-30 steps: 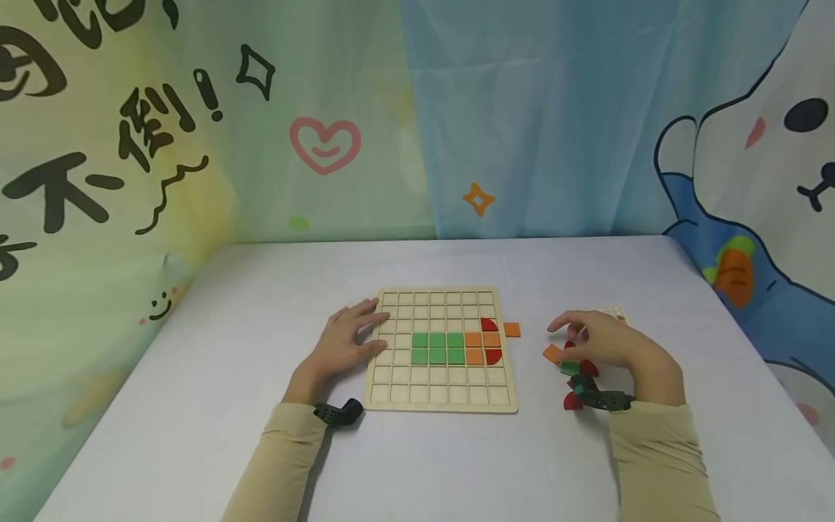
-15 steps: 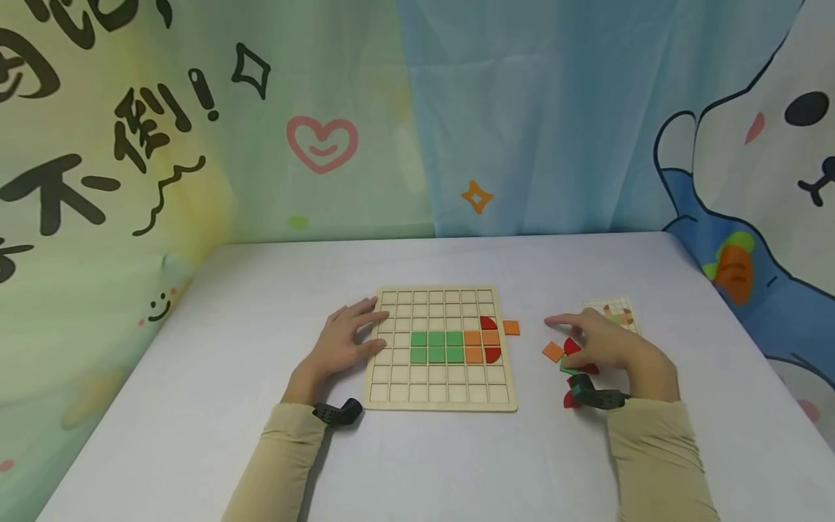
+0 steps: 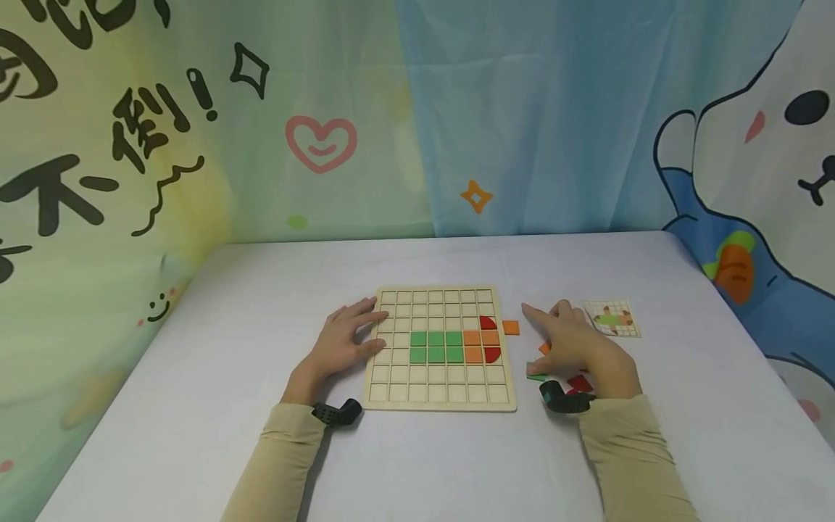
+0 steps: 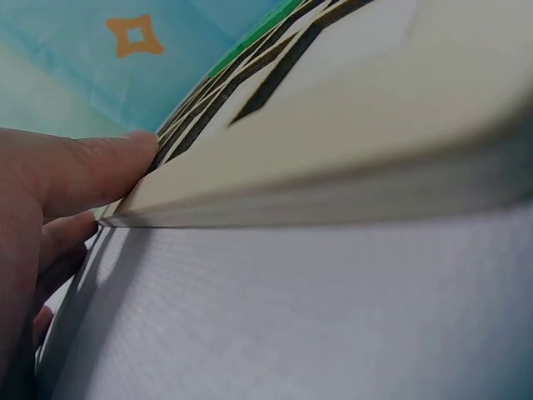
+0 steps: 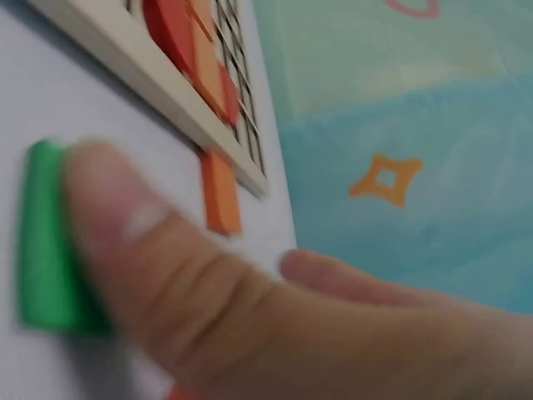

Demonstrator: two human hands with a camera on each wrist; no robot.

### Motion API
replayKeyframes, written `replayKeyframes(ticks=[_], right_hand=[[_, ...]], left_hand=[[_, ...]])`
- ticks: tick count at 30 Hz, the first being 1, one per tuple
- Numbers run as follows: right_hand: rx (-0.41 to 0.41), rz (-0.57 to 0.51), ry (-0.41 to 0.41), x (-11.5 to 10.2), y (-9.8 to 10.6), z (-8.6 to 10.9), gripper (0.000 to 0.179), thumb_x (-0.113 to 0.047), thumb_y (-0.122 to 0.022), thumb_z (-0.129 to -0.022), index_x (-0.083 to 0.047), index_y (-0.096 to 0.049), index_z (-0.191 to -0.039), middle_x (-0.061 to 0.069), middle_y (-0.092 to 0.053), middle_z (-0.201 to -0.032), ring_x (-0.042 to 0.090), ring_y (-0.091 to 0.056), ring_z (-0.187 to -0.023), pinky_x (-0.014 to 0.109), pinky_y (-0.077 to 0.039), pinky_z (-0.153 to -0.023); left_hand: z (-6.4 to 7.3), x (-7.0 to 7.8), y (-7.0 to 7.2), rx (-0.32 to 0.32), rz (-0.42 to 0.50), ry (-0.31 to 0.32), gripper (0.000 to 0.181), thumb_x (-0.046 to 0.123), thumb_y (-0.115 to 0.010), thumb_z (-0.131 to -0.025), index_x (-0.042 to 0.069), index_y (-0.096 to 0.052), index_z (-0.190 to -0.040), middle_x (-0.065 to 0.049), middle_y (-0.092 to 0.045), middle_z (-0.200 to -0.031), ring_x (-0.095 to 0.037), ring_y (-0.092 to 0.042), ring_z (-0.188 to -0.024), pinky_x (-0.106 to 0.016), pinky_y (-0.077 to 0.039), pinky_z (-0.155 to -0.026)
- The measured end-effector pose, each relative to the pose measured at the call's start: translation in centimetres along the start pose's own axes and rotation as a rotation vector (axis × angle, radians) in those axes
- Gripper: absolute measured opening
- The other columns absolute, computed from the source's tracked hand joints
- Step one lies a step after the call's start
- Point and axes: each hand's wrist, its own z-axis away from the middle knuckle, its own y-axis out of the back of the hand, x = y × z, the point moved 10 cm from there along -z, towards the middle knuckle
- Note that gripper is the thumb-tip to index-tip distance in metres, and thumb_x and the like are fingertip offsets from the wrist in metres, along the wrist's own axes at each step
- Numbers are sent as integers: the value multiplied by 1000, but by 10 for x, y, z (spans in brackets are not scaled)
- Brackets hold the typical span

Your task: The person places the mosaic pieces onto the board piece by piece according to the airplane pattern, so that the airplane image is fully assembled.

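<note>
A green tile [image 5: 50,242] is lying under the thumb of the right hand [image 3: 577,348], between the loose pieces and the grid board [image 3: 420,394]; half a second ago it was sitting among those pieces. The right hand has been shifting toward the board with it, the index finger now pointing straight out; whether another finger is pinching the tile cannot be told. An orange piece [image 3: 544,349] is showing beside the thumb, and red pieces [image 3: 580,383] are lying near the wrist. The pattern card [image 3: 612,319], partly covered earlier, is now showing fully. The left hand [image 3: 342,344] is staying put, its fingers spread and touching the board's left edge. A loose orange square [image 3: 512,328] is resting at the board's right edge, unchanged.
</note>
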Motion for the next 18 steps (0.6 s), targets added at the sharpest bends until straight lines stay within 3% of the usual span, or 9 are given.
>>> replayKeyframes(ticks=[5, 8, 13, 18], right_hand=[[124, 44, 6, -8, 6, -11, 113, -53, -82, -65, -13, -22, -152, 22, -39, -120, 33, -35, -101, 42, -40, -79], [163, 48, -6, -9, 12, -11, 106, -54, -79, -68, -13, -28, -150, 22, -40, -121, 35, -36, -103, 46, -41, -82], [86, 26, 20, -16, 11, -6, 72, -46, -84, -65, -21, -56, -125, 18, -42, -118, 37, -36, -109, 52, -43, -86], [20, 19, 48, -25, 0, -6, 42, -33, -88, -64, -24, -63, -97, 12, -41, -110, 33, -35, -105, 46, -41, -82]], left_hand=[[0, -1, 1, 9, 10, 1, 56, 44, -64, -85, 19, -54, -135, -7, -36, -153, -26, -29, -143, -51, -15, -119], [0, -2, 0, 6, 11, 2, 56, 45, -63, -86, 19, -54, -135, -7, -36, -153, -26, -28, -144, -50, -15, -119], [0, 0, 1, 7, 0, -2, 57, 46, -63, -86, 19, -54, -135, -7, -36, -153, -27, -29, -143, -50, -15, -119], [0, 0, 1, 9, 5, -3, 56, 44, -63, -86, 19, -54, -135, -8, -36, -153, -27, -29, -143, -50, -15, -119]])
